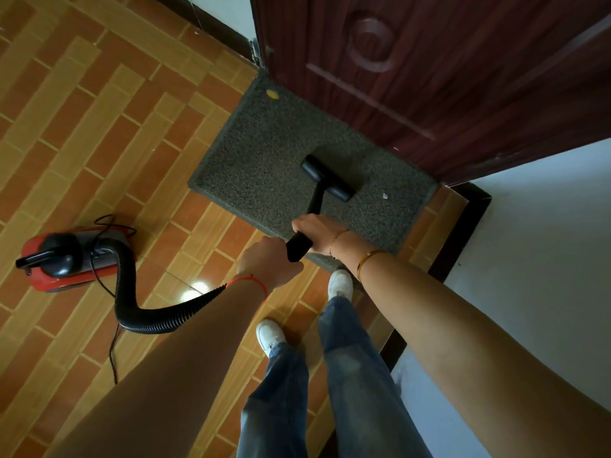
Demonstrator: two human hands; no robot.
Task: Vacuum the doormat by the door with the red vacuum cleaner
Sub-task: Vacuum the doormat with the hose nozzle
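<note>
While the black wand (305, 226) is being gripped by both the left hand (269, 264) and right hand (315, 231), its floor nozzle (327, 178) is being worked across the grey doormat (258, 153) lying against the door (446, 77), whose yellow speck (272, 93) and white crumb (385, 195) are probably being left for strokes toward either end.

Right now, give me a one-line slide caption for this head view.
Both hands steer the black vacuum wand, nozzle on the doormat by the door.

You get a dim, warm-toned frame. One overhead light glares as a white spot on the floor tiles (195, 287). A soft shadow falls on the doormat (264, 153) beside the nozzle (327, 180). Wide-angle distortion bends straight lines at the edges; your forearms nearest the lens look soft.
</note>
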